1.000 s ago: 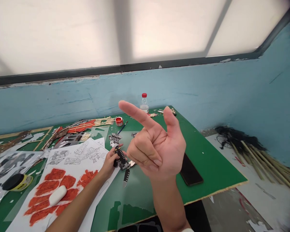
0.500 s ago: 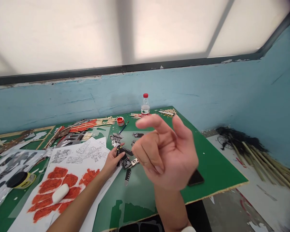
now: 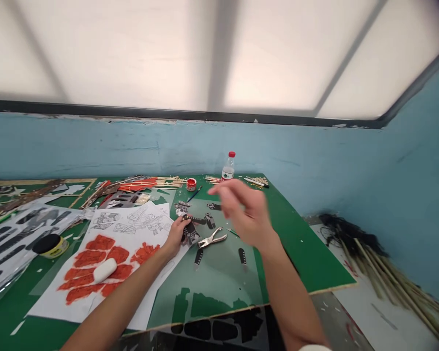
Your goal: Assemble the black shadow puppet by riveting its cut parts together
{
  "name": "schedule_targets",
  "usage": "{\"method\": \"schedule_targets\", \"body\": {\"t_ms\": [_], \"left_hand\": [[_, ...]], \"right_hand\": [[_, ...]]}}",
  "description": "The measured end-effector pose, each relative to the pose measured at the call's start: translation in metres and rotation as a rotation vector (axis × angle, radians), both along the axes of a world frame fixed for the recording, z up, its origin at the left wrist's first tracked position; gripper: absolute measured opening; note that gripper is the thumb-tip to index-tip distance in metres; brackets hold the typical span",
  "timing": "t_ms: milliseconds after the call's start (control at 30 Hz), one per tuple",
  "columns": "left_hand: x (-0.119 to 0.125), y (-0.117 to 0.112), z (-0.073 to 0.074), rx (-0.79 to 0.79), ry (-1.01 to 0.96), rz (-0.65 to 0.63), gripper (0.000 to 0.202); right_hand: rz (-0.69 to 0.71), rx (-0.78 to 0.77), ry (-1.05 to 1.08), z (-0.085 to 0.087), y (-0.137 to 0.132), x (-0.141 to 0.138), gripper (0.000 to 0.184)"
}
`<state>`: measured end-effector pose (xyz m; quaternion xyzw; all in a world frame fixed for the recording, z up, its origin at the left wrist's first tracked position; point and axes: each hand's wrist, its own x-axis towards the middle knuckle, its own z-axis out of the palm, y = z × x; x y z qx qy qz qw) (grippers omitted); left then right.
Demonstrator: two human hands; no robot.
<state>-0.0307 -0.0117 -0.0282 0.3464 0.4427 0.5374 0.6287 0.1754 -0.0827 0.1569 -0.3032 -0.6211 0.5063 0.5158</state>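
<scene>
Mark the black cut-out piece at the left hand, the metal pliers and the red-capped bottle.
black cut-out piece (image 3: 190,235), head view, its right part.
metal pliers (image 3: 211,239), head view, its middle.
red-capped bottle (image 3: 227,171), head view, the label.

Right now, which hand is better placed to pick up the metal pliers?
Probably the right hand: it hovers open and empty beside the pliers, while the left hand grips a black cut-out.

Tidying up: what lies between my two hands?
Head view: past the puppet piece in the left hand, silvery pliers and a black cut-out lie short of the right hand.
</scene>
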Motion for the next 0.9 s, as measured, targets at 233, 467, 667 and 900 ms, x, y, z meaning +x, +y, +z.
{"method": "schedule_targets", "body": {"t_ms": [233,467,667,900], "left_hand": [[-0.002,0.005,0.004,0.024,-0.175,0.029,0.052],[-0.003,0.006,-0.001,0.048,-0.220,0.034,0.046],[-0.002,0.005,-0.001,0.017,-0.112,0.071,0.043],[-0.020,0.018,0.003,-0.016,-0.119,0.089,0.043]], "right_hand": [[0.136,0.535,-1.547,-0.108,0.056,0.025,0.064],[0.158,0.757,-1.757,-0.138,0.051,0.023,0.025],[0.142,0.489,-1.475,-0.133,0.054,0.013,0.020],[0.037,-0.255,-0.271,-0.137,0.052,-0.010,0.020]]}}
